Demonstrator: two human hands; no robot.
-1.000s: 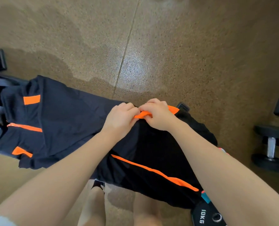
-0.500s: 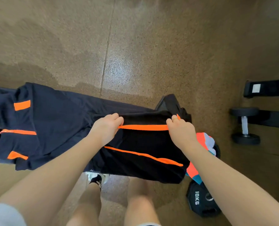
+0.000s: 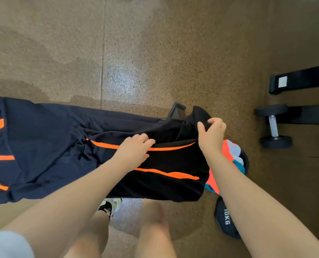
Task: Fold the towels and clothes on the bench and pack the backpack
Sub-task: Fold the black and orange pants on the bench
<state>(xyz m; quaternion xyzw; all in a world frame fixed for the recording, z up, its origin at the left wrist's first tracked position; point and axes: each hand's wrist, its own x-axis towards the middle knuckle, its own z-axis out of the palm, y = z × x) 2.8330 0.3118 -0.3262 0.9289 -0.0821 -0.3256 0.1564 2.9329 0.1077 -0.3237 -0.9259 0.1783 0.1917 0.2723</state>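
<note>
Two hands, left and right; one dark orange-striped garment; one dumbbell; one 10KG weight plate; one orange-teal cloth.

We can't see the bench beyond one dark corner; the black garment covers it and runs off the left edge. The orange-and-teal cloth hides behind the right forearm, and the weight plate shows only partly.

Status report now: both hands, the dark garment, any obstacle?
Left hand flat on black garment. Right hand pinches its far corner, lifted. Garment half spread on bench. Dumbbell on floor, apart.
</note>
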